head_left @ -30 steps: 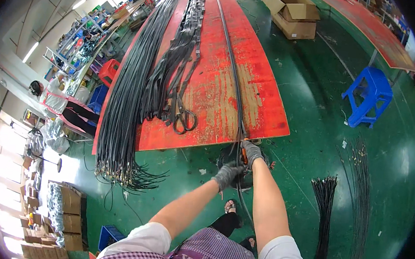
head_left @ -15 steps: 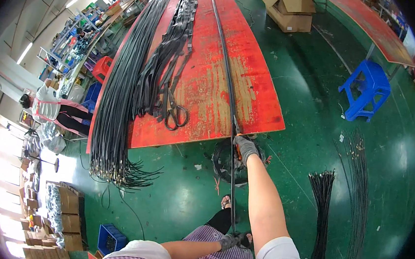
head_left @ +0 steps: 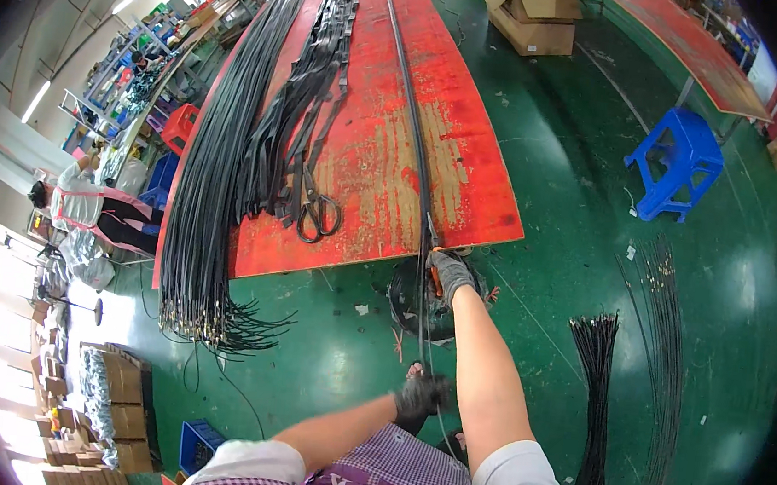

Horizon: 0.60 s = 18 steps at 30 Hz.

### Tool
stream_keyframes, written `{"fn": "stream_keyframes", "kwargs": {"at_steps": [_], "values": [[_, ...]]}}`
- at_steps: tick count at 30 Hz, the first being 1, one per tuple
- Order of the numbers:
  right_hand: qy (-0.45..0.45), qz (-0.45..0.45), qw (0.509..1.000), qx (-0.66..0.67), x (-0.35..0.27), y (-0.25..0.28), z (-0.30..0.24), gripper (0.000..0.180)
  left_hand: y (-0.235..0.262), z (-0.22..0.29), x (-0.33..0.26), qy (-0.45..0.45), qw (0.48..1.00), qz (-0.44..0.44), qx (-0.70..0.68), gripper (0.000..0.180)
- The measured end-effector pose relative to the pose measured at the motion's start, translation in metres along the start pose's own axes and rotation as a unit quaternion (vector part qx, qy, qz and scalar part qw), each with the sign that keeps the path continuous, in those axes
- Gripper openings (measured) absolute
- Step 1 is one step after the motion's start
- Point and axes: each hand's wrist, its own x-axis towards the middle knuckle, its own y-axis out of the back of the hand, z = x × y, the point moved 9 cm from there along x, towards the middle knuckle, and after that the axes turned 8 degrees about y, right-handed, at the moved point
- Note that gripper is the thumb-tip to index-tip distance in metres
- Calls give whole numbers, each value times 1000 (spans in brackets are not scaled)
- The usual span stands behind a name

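Observation:
My right hand (head_left: 452,276), in a grey glove, is closed around an orange-handled tool (head_left: 435,282) at the table's near edge. The tool's dark tip lies against a bundle of long black cables (head_left: 418,153) running down the table's right side. Its jaws are too small to make out. Strands of the bundle hang over the edge toward me. My left hand (head_left: 423,395), in a dark glove, is beside these hanging strands, below my right hand. Motion blurs its fingers, so its grip does not show.
On the red table (head_left: 366,185) lie a thick bundle of black cables (head_left: 214,172), black straps (head_left: 276,150) and scissors (head_left: 320,216). A black coil (head_left: 397,303) sits under the edge. Cable bundles (head_left: 593,390) lie on the floor near a blue stool (head_left: 677,162). A co-worker (head_left: 87,202) stands far left.
My left hand has risen from near my lap, up along the hanging strands toward my right hand. The strands have separated somewhat. My right hand stays at the table edge with the tool.

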Motion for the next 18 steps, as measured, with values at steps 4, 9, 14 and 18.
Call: {"fn": "stream_keyframes", "kwargs": {"at_steps": [4,9,14,18], "values": [[44,101,992,-54,-1,16,-5,16,85,-46,-1,-178,898,192,354,13],[21,64,996,-61,0,10,-1,17,112,-28,-27,-279,757,292,514,14],[17,11,999,-50,11,10,2,22,134,-9,-36,-275,779,277,491,15],[20,54,998,-41,11,12,5,22,63,16,-65,-371,763,274,453,15]]}}
